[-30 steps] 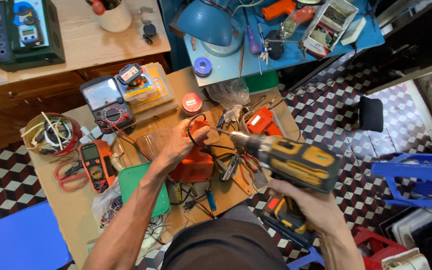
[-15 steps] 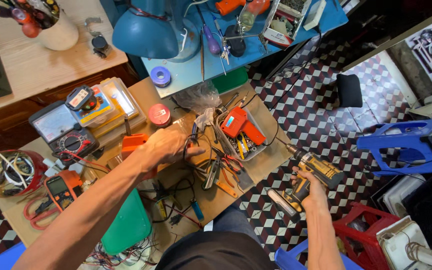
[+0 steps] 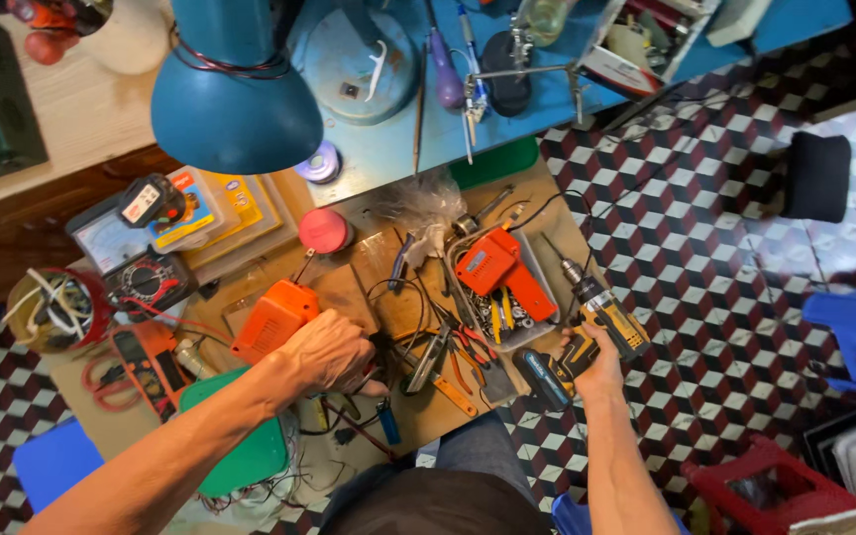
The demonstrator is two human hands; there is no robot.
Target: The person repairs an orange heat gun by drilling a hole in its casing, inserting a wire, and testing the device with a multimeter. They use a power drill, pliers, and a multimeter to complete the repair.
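Now our left hand point(image 3: 327, 349) grips the orange tool point(image 3: 274, 319) over the cluttered worktop point(image 3: 369, 436), while our right hand point(image 3: 594, 355) has fingers wrapped around the yellow drill point(image 3: 601, 315).

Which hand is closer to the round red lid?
Left. The left hand sits just below the round red lid; the right hand, holding the yellow drill, is far right.

We see a low brown wooden worktable point(image 3: 537, 203) carrying a round red tin point(image 3: 325, 230), orange plastic casing point(image 3: 273, 319) and scattered pliers point(image 3: 463, 357).
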